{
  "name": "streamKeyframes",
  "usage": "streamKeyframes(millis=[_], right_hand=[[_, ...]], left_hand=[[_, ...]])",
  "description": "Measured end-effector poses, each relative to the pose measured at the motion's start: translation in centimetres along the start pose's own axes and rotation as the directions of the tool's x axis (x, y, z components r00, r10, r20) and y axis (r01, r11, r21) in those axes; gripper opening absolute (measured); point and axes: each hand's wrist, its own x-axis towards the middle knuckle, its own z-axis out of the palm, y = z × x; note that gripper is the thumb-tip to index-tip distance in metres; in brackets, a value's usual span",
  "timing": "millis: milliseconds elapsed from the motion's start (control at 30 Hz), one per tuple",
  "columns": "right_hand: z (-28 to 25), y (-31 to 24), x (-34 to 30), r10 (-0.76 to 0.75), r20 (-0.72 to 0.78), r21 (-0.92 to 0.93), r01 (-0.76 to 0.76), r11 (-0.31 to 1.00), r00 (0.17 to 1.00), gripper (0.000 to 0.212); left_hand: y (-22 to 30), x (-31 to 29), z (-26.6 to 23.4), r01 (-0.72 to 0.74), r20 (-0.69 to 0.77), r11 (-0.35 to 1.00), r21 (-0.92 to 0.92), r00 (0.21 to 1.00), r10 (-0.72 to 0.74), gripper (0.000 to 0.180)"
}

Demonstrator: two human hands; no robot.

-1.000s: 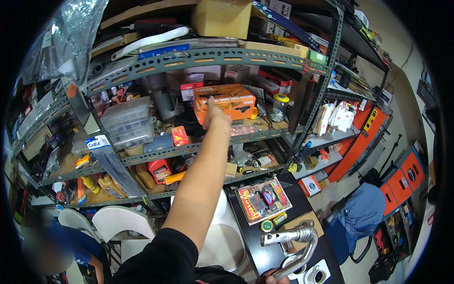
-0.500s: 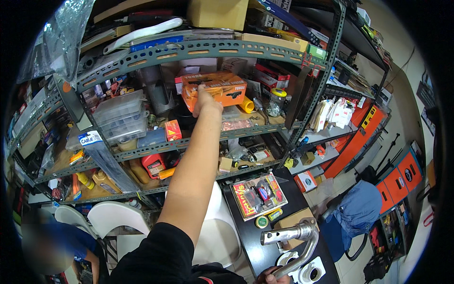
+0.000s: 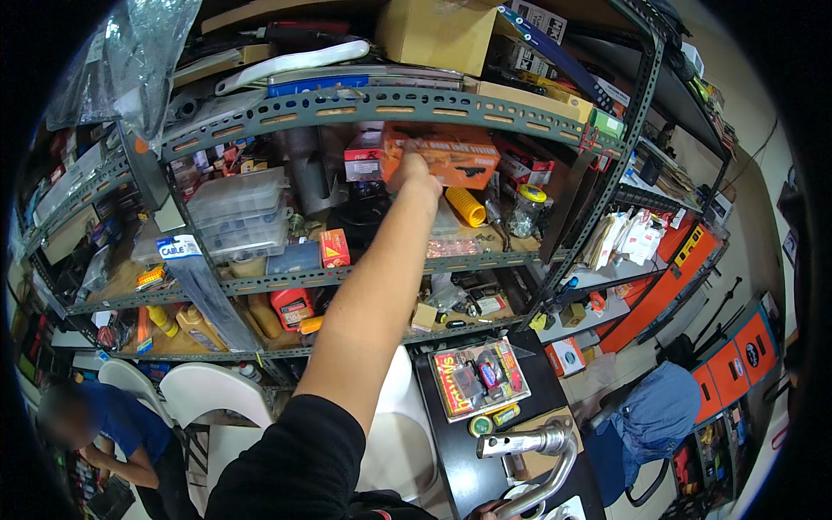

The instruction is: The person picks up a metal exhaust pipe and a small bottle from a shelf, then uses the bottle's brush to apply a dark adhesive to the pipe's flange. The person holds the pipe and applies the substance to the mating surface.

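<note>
worker: leans forward at far left, well apart from the two hands at the rack.
white chair: stands below the rack, likely there for sitting.
cases: lie stacked flat on the middle shelf, presumably to save room; see-through, perhaps for spotting contents.
red box: stands upright at the shelf's front edge, probably for easy reach.
left hand: reaches in at full stretch; clamped on the orange box's left end, thumb on the outer face, other fingers hidden; likely holds there as the nearest end.
orange box: in the left hand, just below the upper beam; seems raised, perhaps to clear the clutter.
hose: lies under the box; contact not tellable.
right hand: closed around the pipe's low end, mostly cut off by the lower edge.
jar: stands upright, yellow lid on, presumably against spills.
pipe: in the right hand, over the dark table, probably low to leave the left arm free.
</note>
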Motion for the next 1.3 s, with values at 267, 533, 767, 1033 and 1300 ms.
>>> streamKeyframes(millis=[267, 533, 767, 1033, 1300], right_hand=[[-0.3, -0.1, 1.9, 0.031, -0.143, -0.030, -0.035, 0.999, 0.989, 0.028], [0.7, 0.8, 3.4, 0.028, -0.123, -0.005, -0.029, 1.000, 0.992, 0.029], [1.1, 0.3, 3.8, 0.044, -0.086, -0.031, -0.046, 0.998, 0.995, 0.032], [0.5, 0.7, 3.8, 0.059, -0.120, -0.035, -0.063, 0.997, 0.991, 0.031], [1.0, 0.8, 4.7, 0.063, -0.107, -0.036, -0.067, 0.997, 0.992, 0.028]], left_hand=[[5.9, 11.0, 1.9, -0.344, -0.131, 0.792, 0.504, 0.876, 0.464, 0.093], [8.0, 14.6, 0.8, -0.327, -0.078, 0.568, 0.755, 0.815, 0.574, 0.096], [9.2, 15.8, 1.3, -0.346, 0.081, 0.337, 0.876, 0.794, 0.603, 0.100], [12.4, 17.2, 1.5, -0.337, 0.281, -0.044, 0.940, 0.698, 0.659, 0.104], [15.4, 19.4, 0.3, -0.247, 0.409, -0.331, 0.911, 0.643, 0.648, 0.109]])
